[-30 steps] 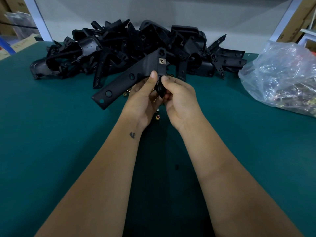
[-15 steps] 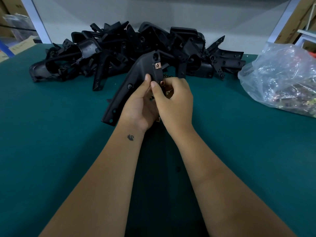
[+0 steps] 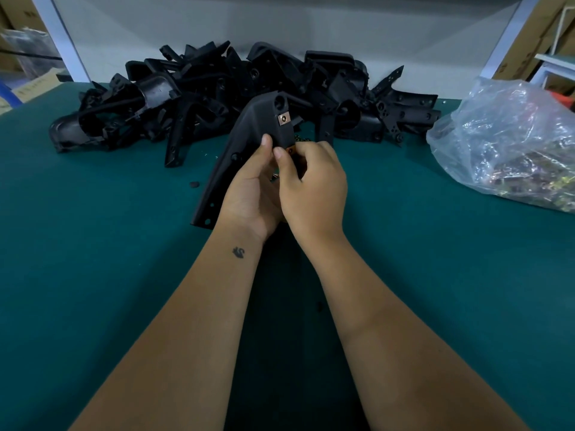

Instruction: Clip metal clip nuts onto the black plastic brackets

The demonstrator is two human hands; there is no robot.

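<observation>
Fingers (image 3: 281, 157) pinching clip nut (image 3: 291, 150)

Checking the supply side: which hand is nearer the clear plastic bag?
Right. The right hand is mid-table, well left of the plastic bag; the left hand is farther left.

A: Where does the view sit?
B: One wide-angle camera on the person's head, looking forward and down over both forearms at the green tabletop (image 3: 93, 275).
A: How near?
B: Close to the left hand (image 3: 252, 194) and right hand (image 3: 314, 191); farther off lie the bracket pile (image 3: 217, 98) and the wall (image 3: 280, 23) behind it
</observation>
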